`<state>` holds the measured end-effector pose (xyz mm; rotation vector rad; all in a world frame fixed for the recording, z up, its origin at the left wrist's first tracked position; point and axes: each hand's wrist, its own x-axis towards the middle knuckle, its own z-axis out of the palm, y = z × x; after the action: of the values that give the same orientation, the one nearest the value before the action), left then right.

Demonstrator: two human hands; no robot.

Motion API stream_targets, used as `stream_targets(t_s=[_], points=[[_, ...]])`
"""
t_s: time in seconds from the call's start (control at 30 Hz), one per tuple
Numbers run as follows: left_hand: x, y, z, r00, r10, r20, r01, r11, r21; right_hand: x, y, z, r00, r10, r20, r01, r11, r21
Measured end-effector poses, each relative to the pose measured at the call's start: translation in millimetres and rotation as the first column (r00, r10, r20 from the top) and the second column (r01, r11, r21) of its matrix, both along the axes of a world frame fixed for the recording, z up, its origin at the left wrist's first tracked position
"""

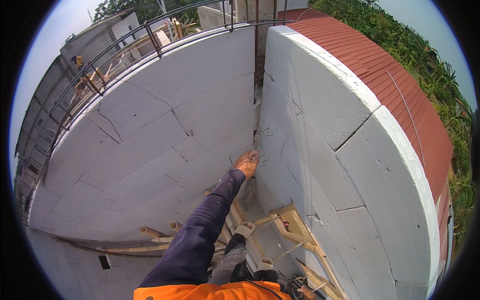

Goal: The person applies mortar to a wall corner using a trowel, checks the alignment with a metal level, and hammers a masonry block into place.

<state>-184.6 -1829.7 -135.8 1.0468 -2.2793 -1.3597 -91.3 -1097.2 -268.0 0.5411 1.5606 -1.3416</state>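
My left hand [247, 162], in a dark blue sleeve, reaches down into the corner where two walls of pale blocks meet. Its fingers are closed against the narrow vertical gap [257, 120] of rough grey mortar. Whatever they pinch, if anything, is too small to make out. Short nails or wire ends [265, 161] stick out of the right block wall [310, 100] beside the hand. The left block wall [150, 135] shows cracks and joint lines. At the lower edge, part of my right hand [306, 292] shows near dark tools or cloth; its fingers are not clear.
My sandalled feet [245, 229] stand among timber and bamboo poles [152, 232]. A wooden frame [295, 227] leans by the right wall. Steel reinforcing bars [150, 37] run along the left wall's top. A red roof [370, 55] slopes away beyond the right wall.
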Motion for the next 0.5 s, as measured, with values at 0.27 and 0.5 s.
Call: stream_targets(t_s=[0.27, 0.5], points=[[-121.6, -128.9, -110.1, 0.997, -0.038, 0.06, 0.045, 0.992, -0.119, -57.1, -219.9, 70.2, 0.981, 0.192, 0.041, -0.194, 0.913, 0.359], [-160.4, -148.1, -109.5, 0.963, -0.183, 0.197, 0.194, 0.98, -0.042, -108.8, -314.9, 103.0, 0.919, 0.392, -0.045, -0.331, 0.827, 0.455]])
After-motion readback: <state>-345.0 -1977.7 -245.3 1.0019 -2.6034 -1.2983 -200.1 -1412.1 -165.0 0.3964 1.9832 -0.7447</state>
